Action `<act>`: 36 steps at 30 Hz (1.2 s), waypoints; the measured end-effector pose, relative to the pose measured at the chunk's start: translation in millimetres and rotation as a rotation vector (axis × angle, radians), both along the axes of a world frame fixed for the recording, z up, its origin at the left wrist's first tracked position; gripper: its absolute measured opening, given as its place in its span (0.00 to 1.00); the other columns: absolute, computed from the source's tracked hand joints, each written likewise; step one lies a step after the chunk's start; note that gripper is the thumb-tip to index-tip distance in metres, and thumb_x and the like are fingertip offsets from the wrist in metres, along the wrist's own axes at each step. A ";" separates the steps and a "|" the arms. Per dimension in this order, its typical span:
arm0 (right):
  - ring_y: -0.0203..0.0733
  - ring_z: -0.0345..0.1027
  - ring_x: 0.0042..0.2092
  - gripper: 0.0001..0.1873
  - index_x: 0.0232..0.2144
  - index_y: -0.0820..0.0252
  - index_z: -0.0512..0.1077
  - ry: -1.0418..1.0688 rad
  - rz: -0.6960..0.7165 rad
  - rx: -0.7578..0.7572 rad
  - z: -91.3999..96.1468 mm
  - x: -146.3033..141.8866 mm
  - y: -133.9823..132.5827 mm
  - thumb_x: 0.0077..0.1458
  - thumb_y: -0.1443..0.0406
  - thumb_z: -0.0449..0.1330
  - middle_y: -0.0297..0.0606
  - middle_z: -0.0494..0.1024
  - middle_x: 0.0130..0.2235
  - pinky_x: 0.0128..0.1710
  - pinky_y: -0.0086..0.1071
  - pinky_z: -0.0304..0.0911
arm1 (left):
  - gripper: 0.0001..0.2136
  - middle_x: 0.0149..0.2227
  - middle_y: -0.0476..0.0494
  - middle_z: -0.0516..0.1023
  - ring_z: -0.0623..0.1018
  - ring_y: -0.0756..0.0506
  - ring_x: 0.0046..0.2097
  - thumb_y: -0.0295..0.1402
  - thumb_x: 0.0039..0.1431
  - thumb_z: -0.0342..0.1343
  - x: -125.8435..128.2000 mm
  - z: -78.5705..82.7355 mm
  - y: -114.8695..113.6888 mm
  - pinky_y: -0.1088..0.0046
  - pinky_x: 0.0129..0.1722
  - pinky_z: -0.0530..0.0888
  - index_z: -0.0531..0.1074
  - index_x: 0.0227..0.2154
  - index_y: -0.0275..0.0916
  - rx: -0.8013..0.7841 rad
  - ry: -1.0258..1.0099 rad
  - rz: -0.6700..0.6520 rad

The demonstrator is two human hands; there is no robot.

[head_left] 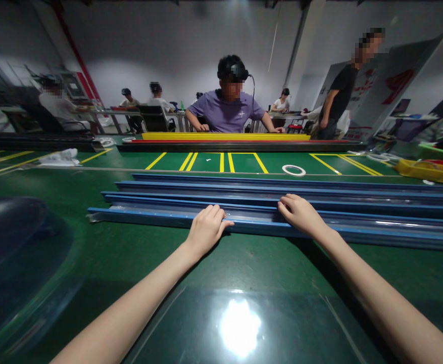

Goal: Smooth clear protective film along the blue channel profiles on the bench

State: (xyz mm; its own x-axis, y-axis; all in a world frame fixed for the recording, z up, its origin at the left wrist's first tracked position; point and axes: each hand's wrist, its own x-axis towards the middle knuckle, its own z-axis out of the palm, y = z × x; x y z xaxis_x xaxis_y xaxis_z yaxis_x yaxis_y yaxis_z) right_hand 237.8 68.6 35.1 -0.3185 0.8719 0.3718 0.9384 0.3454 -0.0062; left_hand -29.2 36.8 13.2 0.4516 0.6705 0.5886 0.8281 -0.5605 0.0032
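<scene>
Several long blue rails (266, 199) lie side by side across the green table (92, 253). My left hand (205, 230) rests on the front edge of the nearest rail, fingers curled over it. A little to the right, my right hand (300, 213) grips the same rail, its fingers bent over the channel. Both forearms reach in from the bottom of the view.
A person in a purple shirt (229, 114) sits opposite behind yellow and black rails (225, 137). A white ring (293, 170) lies beyond the blue rails. A yellow tray (426, 169) sits at right, a clear dome (12, 237) at left. Other people work behind.
</scene>
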 end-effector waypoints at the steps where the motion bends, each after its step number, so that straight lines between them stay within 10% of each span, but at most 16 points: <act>1: 0.37 0.59 0.29 0.14 0.20 0.58 0.59 0.001 0.000 0.000 -0.1 0.1 0.1 0.55 0.63 0.43 0.36 0.64 0.25 0.30 0.29 0.50 | 0.12 0.28 0.47 0.69 0.67 0.48 0.33 0.40 0.58 0.47 0.1 -0.7 0.2 0.73 0.32 0.63 0.65 0.26 0.37 0.004 -0.005 0.003; 36: 0.36 0.59 0.23 0.21 0.18 0.58 0.66 0.178 -0.014 -0.083 4.2 58.1 1.0 0.53 0.55 0.42 0.35 0.69 0.20 0.25 0.29 0.51 | 0.21 0.25 0.45 0.71 0.70 0.46 0.30 0.49 0.57 0.42 -6.5 -9.2 0.5 0.69 0.32 0.60 0.67 0.24 0.37 0.084 0.096 0.077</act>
State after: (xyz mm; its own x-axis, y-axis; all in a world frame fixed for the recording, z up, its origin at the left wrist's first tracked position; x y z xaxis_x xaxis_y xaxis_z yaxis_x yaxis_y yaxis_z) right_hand 295.8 69.6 39.3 -0.2414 0.9059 0.3480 0.9248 0.3234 -0.2004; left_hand -35.7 37.3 4.0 0.4573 0.6558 0.6006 0.8631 -0.4900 -0.1222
